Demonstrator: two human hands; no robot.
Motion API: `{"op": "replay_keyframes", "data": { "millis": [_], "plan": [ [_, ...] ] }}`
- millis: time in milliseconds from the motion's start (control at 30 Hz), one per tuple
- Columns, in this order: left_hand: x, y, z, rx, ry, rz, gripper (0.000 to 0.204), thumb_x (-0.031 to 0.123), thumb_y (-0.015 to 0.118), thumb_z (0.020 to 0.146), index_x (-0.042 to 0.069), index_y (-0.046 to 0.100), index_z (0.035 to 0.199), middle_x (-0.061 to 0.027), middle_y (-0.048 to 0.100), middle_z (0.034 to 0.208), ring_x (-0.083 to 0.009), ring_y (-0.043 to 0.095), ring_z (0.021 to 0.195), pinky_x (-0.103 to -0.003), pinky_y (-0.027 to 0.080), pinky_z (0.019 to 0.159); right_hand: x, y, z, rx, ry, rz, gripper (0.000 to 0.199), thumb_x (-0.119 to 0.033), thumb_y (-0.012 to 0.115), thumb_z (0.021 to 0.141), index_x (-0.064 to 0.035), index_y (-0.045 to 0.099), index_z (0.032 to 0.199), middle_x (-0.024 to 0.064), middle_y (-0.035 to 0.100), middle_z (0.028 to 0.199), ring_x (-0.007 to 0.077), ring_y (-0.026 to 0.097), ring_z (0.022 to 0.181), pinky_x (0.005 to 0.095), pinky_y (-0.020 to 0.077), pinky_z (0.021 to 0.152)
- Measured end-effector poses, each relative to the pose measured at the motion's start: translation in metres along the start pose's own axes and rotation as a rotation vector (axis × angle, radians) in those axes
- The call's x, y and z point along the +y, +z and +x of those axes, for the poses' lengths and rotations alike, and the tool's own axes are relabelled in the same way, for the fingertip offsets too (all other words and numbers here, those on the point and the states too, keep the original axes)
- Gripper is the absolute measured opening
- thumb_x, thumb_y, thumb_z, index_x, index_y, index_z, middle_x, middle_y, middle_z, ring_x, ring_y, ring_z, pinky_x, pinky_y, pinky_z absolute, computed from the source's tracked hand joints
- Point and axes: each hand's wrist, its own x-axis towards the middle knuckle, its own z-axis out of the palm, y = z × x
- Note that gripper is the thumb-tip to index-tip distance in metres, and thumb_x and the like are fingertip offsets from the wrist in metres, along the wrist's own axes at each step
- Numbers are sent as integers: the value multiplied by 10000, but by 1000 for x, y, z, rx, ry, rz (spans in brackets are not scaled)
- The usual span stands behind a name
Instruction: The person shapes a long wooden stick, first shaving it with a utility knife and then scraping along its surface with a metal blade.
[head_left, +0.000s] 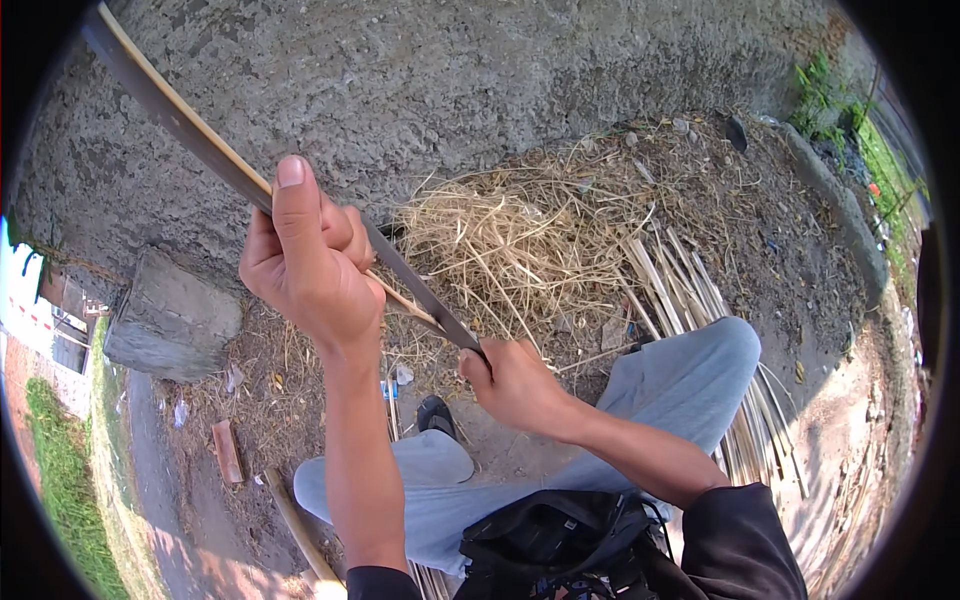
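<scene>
My left hand (315, 255) is closed round a long bamboo strip (190, 128), thumb raised. The strip has a pale edge and a dark face, and runs up to the far left. Below that hand, its pale lower part (408, 308) slants toward my right hand (522, 388). My right hand is closed on a knife; its grip is hidden in the fist. The long dark blade (415, 285) slants up toward my left hand and crosses the strip close to my right fist.
A heap of pale shavings (510, 240) lies by the rough grey wall (450, 80). Bundled bamboo strips (745, 440) lie beside my right leg. At left are a concrete block (175, 320), a brick piece (228, 452) and a pole (300, 525). A black bag (550, 540) rests at my lap.
</scene>
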Motion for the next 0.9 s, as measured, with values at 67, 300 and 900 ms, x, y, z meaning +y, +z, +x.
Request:
{"op": "replay_keyframes", "data": {
  "millis": [67, 300, 900],
  "plan": [
    [0, 7, -2, -35, -3, -14, 406, 280, 598, 935, 131, 379, 628, 66, 249, 487, -30, 166, 390, -249, 94, 372, -4, -3, -4, 42, -69, 62, 293, -152, 515, 921, 78, 586, 754, 229, 541, 541, 359, 581, 490, 436, 448, 512],
    [-2, -20, 5, -21, 17, -8, 405, 264, 609, 930, 135, 374, 627, 65, 251, 487, -28, 174, 386, -249, 91, 369, 24, 10, 4, -229, 281, 66, 303, -163, 472, 921, 85, 617, 826, 260, 575, 570, 430, 633, 605, 503, 514, 616],
    [8, -40, 8, 95, 13, 28, 406, 311, 543, 969, 154, 335, 658, 62, 205, 520, -37, 110, 419, -259, 69, 389, 114, 63, 3, -109, 188, -71, 294, -168, 503, 902, 95, 598, 811, 307, 596, 676, 483, 604, 663, 528, 500, 661]
  ]
}}
